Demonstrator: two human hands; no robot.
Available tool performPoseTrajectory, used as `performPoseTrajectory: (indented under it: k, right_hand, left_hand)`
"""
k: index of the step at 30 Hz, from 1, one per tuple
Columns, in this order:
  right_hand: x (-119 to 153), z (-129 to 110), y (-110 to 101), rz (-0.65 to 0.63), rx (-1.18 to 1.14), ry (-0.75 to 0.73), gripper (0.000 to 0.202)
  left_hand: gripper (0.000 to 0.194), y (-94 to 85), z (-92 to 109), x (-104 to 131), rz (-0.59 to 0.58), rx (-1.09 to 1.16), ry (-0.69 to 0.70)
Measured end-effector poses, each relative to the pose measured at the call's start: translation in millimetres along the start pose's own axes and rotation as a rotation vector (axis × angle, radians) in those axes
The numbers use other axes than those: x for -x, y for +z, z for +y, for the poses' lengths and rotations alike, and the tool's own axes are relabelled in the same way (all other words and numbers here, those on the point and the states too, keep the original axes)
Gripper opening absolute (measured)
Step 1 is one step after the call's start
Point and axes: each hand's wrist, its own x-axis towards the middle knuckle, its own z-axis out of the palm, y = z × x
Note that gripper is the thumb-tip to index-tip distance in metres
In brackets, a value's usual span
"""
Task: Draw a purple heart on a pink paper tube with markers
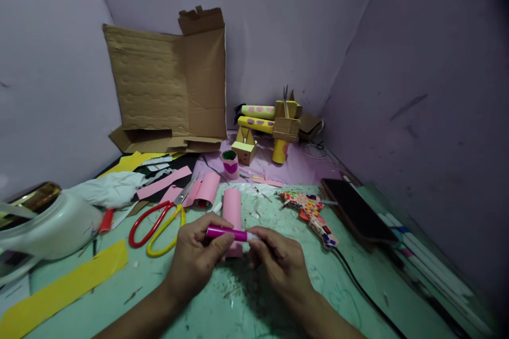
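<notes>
Between my two hands lies a purple marker point(228, 233), held level above the table. My left hand point(199, 254) pinches its purple barrel with thumb and fingers. At the whitish right end, my right hand point(280, 262) has its thumb and forefinger closed on the tip or cap; which of these it is cannot be made out. Just behind and below the marker, a pink paper tube point(232, 206) rests on the table, partly covered by my hands. Left of it are a curved pink paper piece point(207, 189) and scissors point(175, 212) with one red and one yellow handle.
A patterned glue gun point(312, 209) with a black cord lies at right, beside a dark phone point(358, 209). Yellow paper strip point(71, 286) and a white pot-like vessel point(59, 228) are at left. Behind stand a pink cup point(230, 165), cardboard figures point(286, 127) and an opened carton point(167, 85).
</notes>
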Motion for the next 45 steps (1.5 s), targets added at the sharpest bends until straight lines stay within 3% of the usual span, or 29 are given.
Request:
performPoseTrajectory:
  k: [3, 10, 15, 18, 20, 23, 25, 28, 31, 34, 40, 45]
  right_hand:
    - [1.3, -0.3, -2.4, -0.081, 0.025, -0.01, 0.026]
    - [-0.1, -1.5, -7.5, -0.268, -0.194, 0.243, 0.045]
    - [-3.4, -7.5, -12.8, -0.255, -0.11, 0.035, 0.031]
    - [0.6, -8.5, -12.3, -0.344, -0.071, 0.045, 0.041]
    - [3.4, -7.8, -11.2, -0.411, -0.057, 0.077, 0.045]
    - [3.3, -5.4, -10.9, -0.392, -0.042, 0.02, 0.043]
    - [0.5, -3.6, -12.3, -0.324, 0.006, -0.036, 0.034]
    - [-3.2, -1.6, -15.5, -0.238, 0.124, -0.082, 0.026]
    - [-3.2, -1.2, -17.5, -0.263, 0.232, -0.134, 0.02]
    - [-1.5, -1.1, -18.2, -0.327, 0.354, -0.187, 0.02]
    - [-0.9, -0.8, -18.6, -0.333, 0.531, -0.353, 0.03]
    - [-1.7, -5.6, -18.2, -0.389, 0.545, -0.299, 0.023]
  left_hand:
    - [0.011, 1.7, -2.3, 3.6, 0.015, -0.072, 0.096]
    - [0.01, 2.8, 7.0, 7.1, -0.013, -0.206, 0.228]
    - [0.009, 3.7, 13.0, 5.8, -0.073, -0.31, 0.2]
    - [0.007, 5.9, 18.1, 5.1, -0.156, -0.296, 0.124]
    - [0.016, 5.9, 20.9, 4.9, -0.22, -0.221, 0.063]
    - [0.029, -0.2, 23.1, 4.0, -0.235, -0.1, 0.014]
    - [0.037, -7.4, 24.0, 2.9, -0.192, -0.044, 0.049]
    - [0.019, -15.2, 25.6, 1.8, -0.097, -0.134, 0.192]
    - [0.013, -13.5, 26.8, 2.2, -0.125, -0.269, 0.233]
    - [0.016, -7.6, 26.4, 2.4, -0.169, -0.271, 0.155]
    - [0.015, -5.2, 23.6, -1.9, -0.209, -0.189, -0.166]
    - [0.014, -6.5, 23.7, -4.8, -0.261, -0.108, -0.299]
